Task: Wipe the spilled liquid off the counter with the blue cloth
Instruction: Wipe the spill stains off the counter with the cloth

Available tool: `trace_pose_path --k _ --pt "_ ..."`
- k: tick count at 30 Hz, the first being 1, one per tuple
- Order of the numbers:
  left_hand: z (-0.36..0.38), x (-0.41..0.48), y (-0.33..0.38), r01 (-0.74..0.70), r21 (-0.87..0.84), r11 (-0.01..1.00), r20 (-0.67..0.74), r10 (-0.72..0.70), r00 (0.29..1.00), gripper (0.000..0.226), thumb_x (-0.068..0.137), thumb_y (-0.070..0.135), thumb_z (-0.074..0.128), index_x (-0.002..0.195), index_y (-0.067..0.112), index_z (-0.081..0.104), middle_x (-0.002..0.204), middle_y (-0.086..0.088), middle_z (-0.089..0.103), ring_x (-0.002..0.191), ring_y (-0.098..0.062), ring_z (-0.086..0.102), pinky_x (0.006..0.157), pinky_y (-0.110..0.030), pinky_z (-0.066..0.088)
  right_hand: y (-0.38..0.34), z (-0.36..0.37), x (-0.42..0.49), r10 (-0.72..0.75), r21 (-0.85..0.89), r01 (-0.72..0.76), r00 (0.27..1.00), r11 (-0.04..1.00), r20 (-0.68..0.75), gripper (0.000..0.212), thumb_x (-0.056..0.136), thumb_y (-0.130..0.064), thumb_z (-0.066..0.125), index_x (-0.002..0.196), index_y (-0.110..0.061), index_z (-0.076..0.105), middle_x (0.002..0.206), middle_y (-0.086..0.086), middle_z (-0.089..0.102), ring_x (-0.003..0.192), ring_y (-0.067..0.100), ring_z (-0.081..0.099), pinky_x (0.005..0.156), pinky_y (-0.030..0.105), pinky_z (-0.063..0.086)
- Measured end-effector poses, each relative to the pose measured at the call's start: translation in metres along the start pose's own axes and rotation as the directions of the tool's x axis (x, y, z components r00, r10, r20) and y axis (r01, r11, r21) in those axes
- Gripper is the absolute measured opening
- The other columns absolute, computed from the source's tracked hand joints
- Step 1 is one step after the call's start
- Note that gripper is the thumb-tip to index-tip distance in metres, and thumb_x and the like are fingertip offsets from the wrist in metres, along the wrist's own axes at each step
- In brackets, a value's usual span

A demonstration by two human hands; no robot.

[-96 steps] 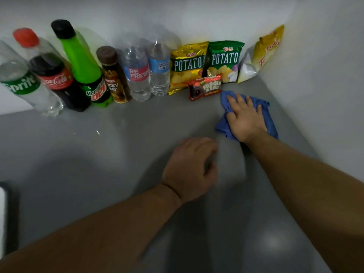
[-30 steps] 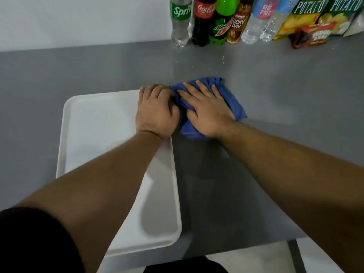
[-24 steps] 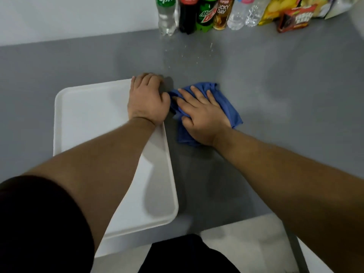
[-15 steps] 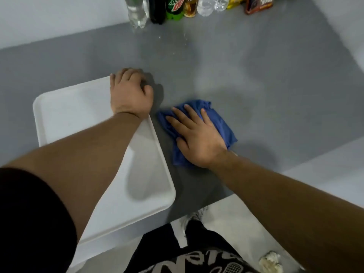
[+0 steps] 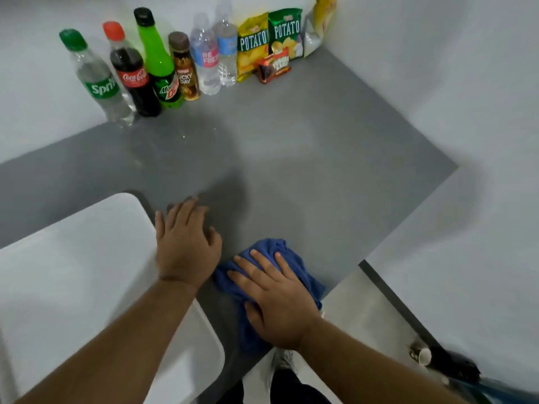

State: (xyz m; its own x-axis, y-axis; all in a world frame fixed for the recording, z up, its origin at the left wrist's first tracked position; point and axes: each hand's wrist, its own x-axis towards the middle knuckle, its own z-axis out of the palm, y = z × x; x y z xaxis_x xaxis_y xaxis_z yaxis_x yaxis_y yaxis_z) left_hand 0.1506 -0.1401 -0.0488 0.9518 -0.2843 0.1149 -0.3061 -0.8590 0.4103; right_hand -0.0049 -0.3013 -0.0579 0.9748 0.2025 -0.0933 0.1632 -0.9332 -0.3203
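Note:
The blue cloth (image 5: 269, 252) lies bunched on the grey counter (image 5: 291, 158) near its front edge. My right hand (image 5: 277, 298) presses flat on the cloth, fingers spread, covering most of it. My left hand (image 5: 186, 243) rests flat with its fingers apart, across the right edge of a white tray (image 5: 73, 272) and onto the counter, just left of the cloth. A few small droplets (image 5: 184, 136) glint on the counter in front of the bottles.
Bottles stand in a row along the back wall: Sprite (image 5: 96, 80), Coca-Cola (image 5: 131, 74), Mountain Dew (image 5: 159, 62) and others. Potato chip bags (image 5: 268, 39) and a snack box (image 5: 274, 68) fill the back corner. A white wall (image 5: 437, 97) bounds the right side.
My right hand has dragged the cloth toward the front edge of the counter. My left hand stayed at the tray's edge and flattened. The view tilted up, showing the bottles again.

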Motion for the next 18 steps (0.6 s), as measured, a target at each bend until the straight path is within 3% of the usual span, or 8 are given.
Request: trace_pose_path --k 7,13,18 --pt "0.019 0.004 0.025 -0.025 -0.042 0.999 -0.023 0.024 0.999 0.056 0.084 0.032 0.043 0.126 0.004 0.067 0.14 -0.018 0.062 0.128 -0.045 0.056 0.118 -0.064 0.036 0.058 -0.016 -0.008 0.119 0.052 -0.113 0.986 0.992 -0.116 0.057 0.102 -0.034 0.05 0.157 -0.035 0.039 0.168 -0.013 0.027 0.159 0.013 0.009 0.127 0.055 0.017" --pt "0.041 0.011 0.052 -0.085 -0.059 0.995 -0.013 0.084 0.996 0.051 0.083 0.03 0.049 0.125 0.006 0.067 0.14 -0.015 0.062 0.128 -0.042 0.056 0.117 -0.062 0.037 0.135 -0.04 -0.003 0.275 0.012 -0.275 0.957 0.961 -0.092 0.057 0.105 -0.041 0.037 0.161 -0.038 0.029 0.17 -0.018 0.016 0.159 0.009 -0.002 0.129 0.051 0.006" --pt "0.061 0.023 0.079 -0.131 -0.047 0.99 0.007 0.132 0.991 0.05 0.083 0.033 0.05 0.124 0.009 0.067 0.14 -0.012 0.063 0.129 -0.039 0.056 0.12 -0.061 0.034 0.195 -0.06 0.001 0.35 0.02 -0.35 0.93 0.936 -0.115 0.058 0.105 -0.044 0.033 0.162 -0.04 0.023 0.17 -0.019 0.014 0.159 0.01 -0.001 0.129 0.049 0.001"
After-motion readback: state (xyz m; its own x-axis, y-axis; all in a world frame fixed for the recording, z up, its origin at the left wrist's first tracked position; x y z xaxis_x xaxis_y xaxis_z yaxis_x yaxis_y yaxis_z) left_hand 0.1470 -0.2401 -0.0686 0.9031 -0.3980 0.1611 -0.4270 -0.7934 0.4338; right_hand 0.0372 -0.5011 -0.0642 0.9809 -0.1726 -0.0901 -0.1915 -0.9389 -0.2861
